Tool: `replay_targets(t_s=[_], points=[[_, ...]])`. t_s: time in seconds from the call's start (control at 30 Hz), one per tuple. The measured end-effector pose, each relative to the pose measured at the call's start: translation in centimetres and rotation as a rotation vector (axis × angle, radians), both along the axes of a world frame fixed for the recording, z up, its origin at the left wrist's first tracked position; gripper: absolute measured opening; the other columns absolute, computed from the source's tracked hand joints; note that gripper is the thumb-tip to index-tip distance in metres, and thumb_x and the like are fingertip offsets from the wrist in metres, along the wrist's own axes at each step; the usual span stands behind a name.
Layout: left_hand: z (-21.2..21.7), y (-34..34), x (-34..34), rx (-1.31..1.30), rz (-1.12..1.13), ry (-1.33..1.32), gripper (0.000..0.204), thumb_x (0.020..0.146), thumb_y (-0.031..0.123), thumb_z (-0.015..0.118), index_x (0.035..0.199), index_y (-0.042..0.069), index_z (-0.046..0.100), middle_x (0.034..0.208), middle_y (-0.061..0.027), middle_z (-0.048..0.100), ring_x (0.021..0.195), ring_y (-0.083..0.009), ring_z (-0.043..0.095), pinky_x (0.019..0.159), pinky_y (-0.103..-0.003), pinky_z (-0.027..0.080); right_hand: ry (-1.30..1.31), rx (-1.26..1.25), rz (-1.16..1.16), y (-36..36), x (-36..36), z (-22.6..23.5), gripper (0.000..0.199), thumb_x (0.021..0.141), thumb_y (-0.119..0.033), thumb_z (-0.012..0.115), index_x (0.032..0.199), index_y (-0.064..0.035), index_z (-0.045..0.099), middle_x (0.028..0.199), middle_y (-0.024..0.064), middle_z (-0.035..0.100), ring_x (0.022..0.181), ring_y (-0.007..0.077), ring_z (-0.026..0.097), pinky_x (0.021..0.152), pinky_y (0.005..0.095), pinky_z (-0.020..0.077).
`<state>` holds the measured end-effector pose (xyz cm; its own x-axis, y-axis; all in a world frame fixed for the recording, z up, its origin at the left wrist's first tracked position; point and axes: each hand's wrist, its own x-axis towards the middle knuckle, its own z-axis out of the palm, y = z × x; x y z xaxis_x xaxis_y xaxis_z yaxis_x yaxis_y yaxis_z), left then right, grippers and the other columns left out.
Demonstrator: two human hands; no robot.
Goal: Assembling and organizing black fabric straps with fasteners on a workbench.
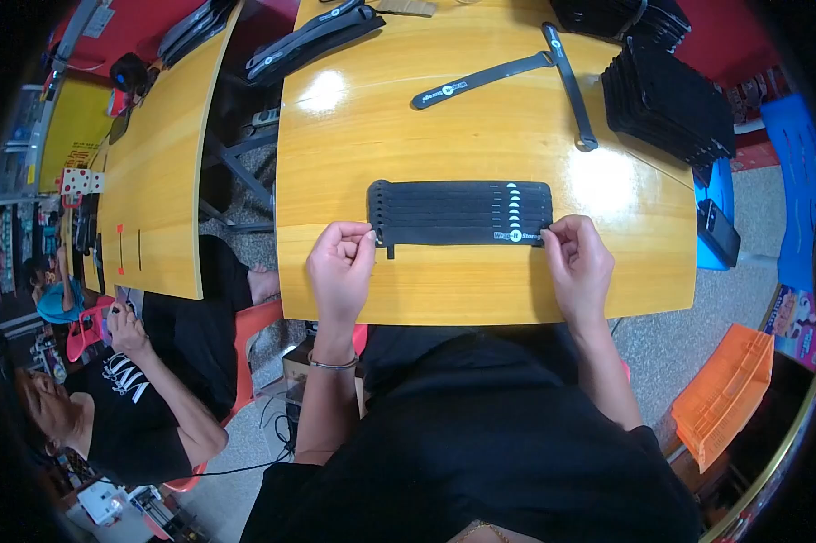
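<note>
A fanned row of several black straps (439,210), overlapping with their edges stepped, lies on the wooden table before me. Its nearest strap carries white printing near the right end. At the lower left corner, my left hand (343,258) pinches the end of that nearest strap, and a short black tab (391,252) pokes out beside it. The thumb and fingers of my right hand (580,258) are closed on the opposite end. Farther back, two loose black straps (480,83) with rounded ends lie on the tabletop, one slanting, the other nearly upright in view.
Stacks of black straps (668,100) stand at the far right, and a black bundle (313,41) sits at the far left edge of the wooden table (335,154). An orange crate (725,389) is on the floor at right. Another person (145,389) sits at the left table.
</note>
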<state>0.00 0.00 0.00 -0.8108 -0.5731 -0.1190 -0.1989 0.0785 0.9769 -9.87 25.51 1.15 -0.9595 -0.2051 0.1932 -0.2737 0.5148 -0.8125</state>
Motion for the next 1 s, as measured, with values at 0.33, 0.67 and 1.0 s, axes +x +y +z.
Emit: replay_targets(t_s=[0.33, 0.67, 1.0], points=[[0.56, -0.02, -0.20, 0.042, -0.018, -0.032, 0.009, 0.087, -0.006, 0.055, 0.096, -0.004, 0.057, 0.074, -0.0002, 0.057, 0.055, 0.0004, 0.048, 0.046, -0.014, 0.035, 0.013, -0.011, 0.018, 0.06, -0.15, 0.04, 0.013, 0.079, 0.002, 0.067, 0.085, 0.0000, 0.055, 0.072, 0.0067, 0.059, 0.053, 0.0090, 0.052, 0.049, 0.0219, 0.0418], [0.26, -0.13, -0.15, 0.014, -0.023, -0.020, 0.010, 0.087, -0.007, 0.055, 0.096, -0.004, 0.057, 0.074, -0.0002, 0.057, 0.054, 0.0007, 0.047, 0.045, -0.014, 0.034, -0.069, -0.059, 0.015, 0.13, -0.21, 0.07, 0.013, 0.080, 0.002, 0.066, 0.085, 0.0001, 0.054, 0.070, 0.0049, 0.059, 0.053, 0.0063, 0.052, 0.048, 0.0202, 0.0417], [0.46, -0.07, -0.13, 0.014, -0.020, -0.029, 0.009, 0.087, -0.006, 0.055, 0.095, -0.004, 0.057, 0.073, 0.0004, 0.056, 0.054, 0.0008, 0.046, 0.045, -0.014, 0.034, -0.021, -0.030, 0.017, -0.01, -0.22, 0.00, 0.014, 0.080, 0.002, 0.066, 0.085, -0.0001, 0.054, 0.072, 0.0060, 0.060, 0.053, 0.0068, 0.053, 0.048, 0.0203, 0.0416]])
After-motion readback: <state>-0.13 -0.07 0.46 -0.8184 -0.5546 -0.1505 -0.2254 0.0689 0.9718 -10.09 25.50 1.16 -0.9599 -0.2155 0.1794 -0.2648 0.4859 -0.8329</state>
